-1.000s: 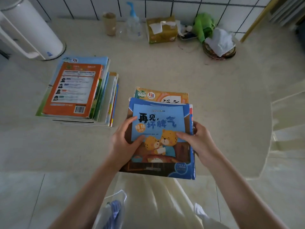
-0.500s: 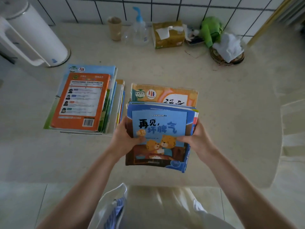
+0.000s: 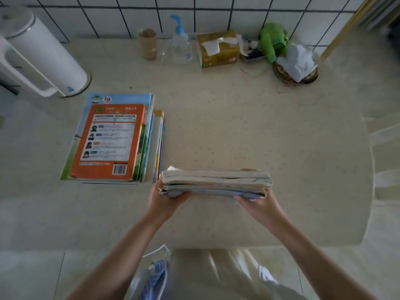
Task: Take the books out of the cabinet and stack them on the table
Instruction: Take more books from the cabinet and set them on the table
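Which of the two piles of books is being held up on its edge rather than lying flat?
The bundle of books gripped between the left hand and right hand; only its page edges show. The stack with the orange cover lies flat on the table.

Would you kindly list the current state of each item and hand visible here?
Bundle of books: upright on edge, page edges toward the camera, gripped at both ends.
Left hand: grips the bundle's left end.
Right hand: grips the bundle's right end.
Stack of books: flat on the table, orange cover on top.
Tissue box: open, tissue sticking out.
Pump bottle: upright.
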`<action>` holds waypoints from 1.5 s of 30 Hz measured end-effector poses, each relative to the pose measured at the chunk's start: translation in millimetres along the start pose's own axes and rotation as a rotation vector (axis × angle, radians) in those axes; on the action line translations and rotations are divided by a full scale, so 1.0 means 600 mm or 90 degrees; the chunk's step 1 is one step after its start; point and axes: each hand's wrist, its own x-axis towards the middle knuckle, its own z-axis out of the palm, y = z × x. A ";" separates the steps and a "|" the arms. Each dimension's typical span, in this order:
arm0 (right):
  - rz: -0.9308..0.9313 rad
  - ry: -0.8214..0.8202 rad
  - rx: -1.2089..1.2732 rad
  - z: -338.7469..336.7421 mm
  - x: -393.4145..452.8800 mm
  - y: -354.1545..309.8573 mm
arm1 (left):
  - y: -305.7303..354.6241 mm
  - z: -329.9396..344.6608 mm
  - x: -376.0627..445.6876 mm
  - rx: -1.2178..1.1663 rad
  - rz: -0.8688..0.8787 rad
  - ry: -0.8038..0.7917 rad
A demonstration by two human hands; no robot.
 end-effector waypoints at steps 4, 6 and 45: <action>-0.034 -0.019 -0.056 0.000 -0.003 0.010 | -0.012 0.002 0.001 0.055 -0.015 0.014; -0.029 -0.017 -0.048 0.001 -0.001 0.014 | -0.020 0.003 0.003 0.073 -0.012 0.008; 0.059 -0.272 0.122 -0.042 0.038 -0.081 | 0.062 -0.038 -0.053 0.042 -0.124 -0.024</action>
